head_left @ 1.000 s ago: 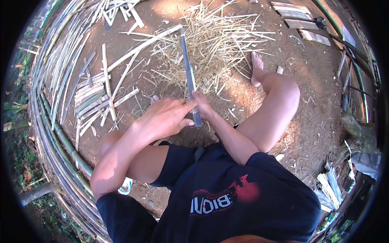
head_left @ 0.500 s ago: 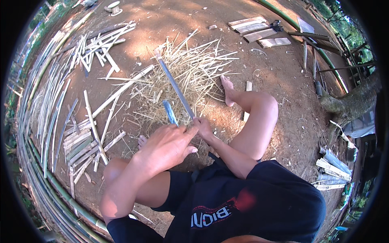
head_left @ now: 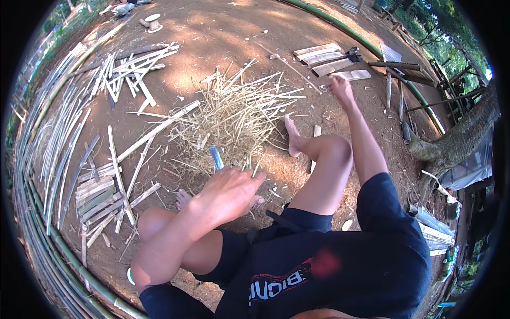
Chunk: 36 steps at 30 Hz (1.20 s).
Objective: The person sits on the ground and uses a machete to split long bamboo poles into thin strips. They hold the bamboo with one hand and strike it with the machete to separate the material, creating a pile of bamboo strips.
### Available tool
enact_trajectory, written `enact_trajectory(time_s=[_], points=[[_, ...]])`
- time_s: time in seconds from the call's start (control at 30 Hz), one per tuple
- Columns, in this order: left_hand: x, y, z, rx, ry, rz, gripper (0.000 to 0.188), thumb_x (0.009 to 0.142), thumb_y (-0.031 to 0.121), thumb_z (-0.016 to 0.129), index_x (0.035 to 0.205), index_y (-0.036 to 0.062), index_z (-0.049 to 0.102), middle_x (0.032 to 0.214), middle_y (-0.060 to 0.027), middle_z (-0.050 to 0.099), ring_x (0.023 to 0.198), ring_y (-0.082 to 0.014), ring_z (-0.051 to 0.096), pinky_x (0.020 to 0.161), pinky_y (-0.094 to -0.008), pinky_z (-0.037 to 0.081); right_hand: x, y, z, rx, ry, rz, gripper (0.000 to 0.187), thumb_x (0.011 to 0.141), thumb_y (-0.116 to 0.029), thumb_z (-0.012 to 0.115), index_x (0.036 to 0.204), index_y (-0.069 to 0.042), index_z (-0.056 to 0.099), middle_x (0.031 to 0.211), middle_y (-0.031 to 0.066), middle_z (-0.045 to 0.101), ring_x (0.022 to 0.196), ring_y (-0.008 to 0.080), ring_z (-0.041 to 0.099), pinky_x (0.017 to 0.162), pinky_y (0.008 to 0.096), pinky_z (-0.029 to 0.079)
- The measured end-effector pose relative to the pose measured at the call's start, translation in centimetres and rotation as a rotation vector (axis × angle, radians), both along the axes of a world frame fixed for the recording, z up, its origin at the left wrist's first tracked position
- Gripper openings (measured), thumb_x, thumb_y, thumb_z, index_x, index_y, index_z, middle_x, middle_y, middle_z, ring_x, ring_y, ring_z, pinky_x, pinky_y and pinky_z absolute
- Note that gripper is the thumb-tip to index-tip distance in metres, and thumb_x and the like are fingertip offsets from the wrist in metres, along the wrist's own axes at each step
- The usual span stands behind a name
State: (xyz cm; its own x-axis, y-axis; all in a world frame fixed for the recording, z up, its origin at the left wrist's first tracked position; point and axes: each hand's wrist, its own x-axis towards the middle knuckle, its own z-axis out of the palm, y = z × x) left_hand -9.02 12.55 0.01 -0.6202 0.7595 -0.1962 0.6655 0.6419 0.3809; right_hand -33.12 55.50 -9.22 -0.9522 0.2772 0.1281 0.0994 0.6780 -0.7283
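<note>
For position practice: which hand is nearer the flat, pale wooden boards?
Right. The right hand appears beside the boards; the left hand is much farther off, below-left in view.

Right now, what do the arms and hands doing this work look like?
The left hand and right hand are a person's, with no gloves or rings that I can see. The forearms are bare, with no cables or markings visible, and come out of short, dark sleeves.
</note>
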Motion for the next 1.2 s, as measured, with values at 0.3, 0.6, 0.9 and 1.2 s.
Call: enact_trajectory(time_s=[0.3,0.6,0.9,1.2], points=[[-0.1,0.5,-0.2,-0.064,-0.076,-0.022,0.050,0.090,0.028,0.063,0.129,-0.0009,0.050,0.103,-0.0203,0.063,0.099,-0.0380,0.062,0.088,-0.0473,0.048,9.3,-5.0,-2.8,-0.429,-0.372,0.303,0.038,0.098,-0.031,0.053,0.119,0.000,0.059,0.098,0.0120,0.070,0.081,0.0181,0.067,0.076,0.0322,0.055],[-0.4,1.1,1.8,0.027,-0.019,0.095,0.053,0.090,0.032,0.062,0.135,0.0056,0.049,0.121,-0.0199,0.060,0.115,-0.0350,0.056,0.099,-0.0448,0.044,22.1,-11.5,-0.6,-0.344,0.015,0.087,0.055,0.100,-0.045,0.039,0.132,-0.002,0.052,0.129,0.0238,0.056,0.116,0.0293,0.057,0.103,0.0383,0.042],[-2.0,1.3,3.5,0.126,0.094,0.092,0.053,0.093,0.035,0.059,0.137,0.0080,0.049,0.134,-0.0186,0.054,0.125,-0.0347,0.051,0.107,-0.0422,0.039,35.7,-10.9,-5.4,-0.309,0.030,0.014,0.064,0.103,-0.042,0.035,0.151,-0.004,0.018,0.154,0.0215,0.025,0.143,0.0312,0.024,0.117,0.0376,0.019],[-4.3,1.2,3.3,0.023,-0.005,0.127,0.053,0.093,0.035,0.058,0.137,0.0064,0.048,0.129,-0.0194,0.057,0.122,-0.0330,0.053,0.107,-0.0435,0.040,32.1,-9.8,1.1,-0.106,0.136,-0.092,0.057,0.101,-0.039,0.042,0.144,-0.001,0.035,0.143,0.0246,0.041,0.134,0.0341,0.039,0.111,0.0411,0.031]])
